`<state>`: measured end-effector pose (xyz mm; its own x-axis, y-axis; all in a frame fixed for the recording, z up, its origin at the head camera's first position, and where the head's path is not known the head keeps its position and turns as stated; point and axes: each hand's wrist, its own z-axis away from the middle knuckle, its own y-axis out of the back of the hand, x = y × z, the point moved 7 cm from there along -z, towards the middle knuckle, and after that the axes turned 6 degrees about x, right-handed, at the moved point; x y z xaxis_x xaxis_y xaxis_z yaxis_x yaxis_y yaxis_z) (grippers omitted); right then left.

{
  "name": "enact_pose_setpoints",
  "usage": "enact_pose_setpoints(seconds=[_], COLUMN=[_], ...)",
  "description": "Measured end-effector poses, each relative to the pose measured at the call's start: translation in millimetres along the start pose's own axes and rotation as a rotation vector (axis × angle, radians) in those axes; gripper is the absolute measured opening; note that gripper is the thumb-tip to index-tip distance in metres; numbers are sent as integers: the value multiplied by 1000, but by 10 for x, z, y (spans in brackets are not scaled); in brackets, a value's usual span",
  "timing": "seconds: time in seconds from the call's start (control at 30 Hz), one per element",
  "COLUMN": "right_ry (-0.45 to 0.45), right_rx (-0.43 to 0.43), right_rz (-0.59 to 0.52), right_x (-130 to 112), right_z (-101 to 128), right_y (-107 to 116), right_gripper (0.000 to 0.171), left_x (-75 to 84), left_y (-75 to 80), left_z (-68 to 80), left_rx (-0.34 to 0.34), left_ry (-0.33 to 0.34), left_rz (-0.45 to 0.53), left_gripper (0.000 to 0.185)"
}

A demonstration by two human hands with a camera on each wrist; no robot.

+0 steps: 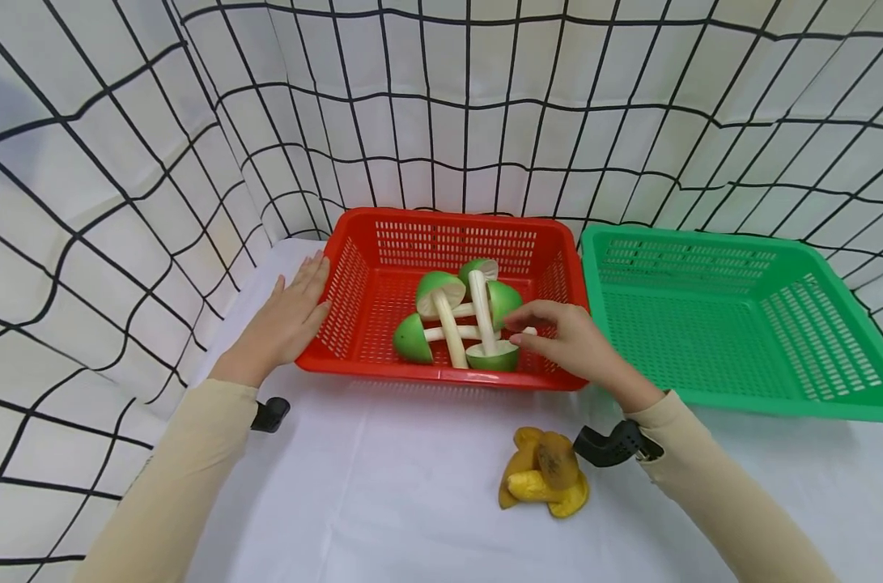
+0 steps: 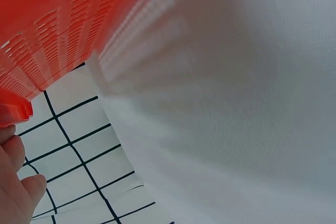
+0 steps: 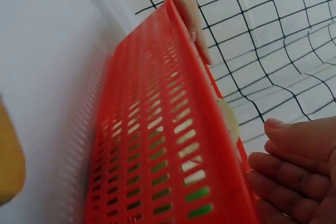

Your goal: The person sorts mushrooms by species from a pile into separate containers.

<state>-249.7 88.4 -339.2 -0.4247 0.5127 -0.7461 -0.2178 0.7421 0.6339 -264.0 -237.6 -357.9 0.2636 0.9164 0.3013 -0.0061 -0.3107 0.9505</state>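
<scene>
A red basket (image 1: 441, 377) holds several green-capped mushrooms (image 1: 416, 338) with white stems, lying across one another. My left hand (image 1: 286, 314) rests on the basket's left rim, its fingers straight. In the left wrist view, the fingertips of that hand (image 2: 20, 177) are right at the red rim. My right hand (image 1: 568, 336) reaches over the basket's right front corner, fingers loosely bent beside the mushroom caps. The right wrist view shows that hand (image 3: 296, 174) with its thumb apart from the fingers and nothing visible between them.
A green basket (image 1: 703, 398) stands to the right against the red one. In front, on the white cloth (image 1: 383, 486), lies a small pile of brown and yellow mushrooms (image 1: 546, 474), close to the right wrist camera (image 1: 609, 444). Black netting (image 1: 466, 101) over white sheeting rises behind and left.
</scene>
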Motion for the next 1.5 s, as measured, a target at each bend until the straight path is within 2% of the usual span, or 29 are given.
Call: enact_pose_setpoints(seconds=[0.17,0.33,0.57,0.63,0.73,0.83,0.97,1.1,1.23,1.3,1.4,1.5], right_ry=[-44,-35,-96,-124,-213,-316,-421,-475,-539,-542,-496,-480], right_rx=[75,197,451,502,542,528,460,415,419,410,352,292], right_rz=[30,82,385,462,532,652,778,743,661,645,649,653], right_x=[76,265,655,802,1029,1246,1549,1955,2296,2296,2076,1890], right_z=[137,329,843,1026,1284,1505,1734,1940,2111,2128,2065,2008], right_y=[273,681,1432,1632,1902,2149,2452,2680,2767,2751,2684,2601], right_gripper=[29,34,37,39,43,47,50,54,60,60,58,59], left_x=[-54,-115,-166,-168,-163,-153,-126,-110,-89,-79,-69,-52], left_y=[24,49,88,90,83,65,26,-9,-33,-45,-56,-42], left_z=[-19,10,58,60,57,37,3,-18,-42,-56,-69,-68], left_rx=[1,8,16,14,10,15,21,18,12,9,11,44], left_ry=[1,8,17,16,9,-7,-32,-40,-54,-63,-74,-88], left_rz=[13,28,56,55,54,72,93,90,103,113,101,56], left_gripper=[62,62,61,62,62,61,61,61,61,61,62,65])
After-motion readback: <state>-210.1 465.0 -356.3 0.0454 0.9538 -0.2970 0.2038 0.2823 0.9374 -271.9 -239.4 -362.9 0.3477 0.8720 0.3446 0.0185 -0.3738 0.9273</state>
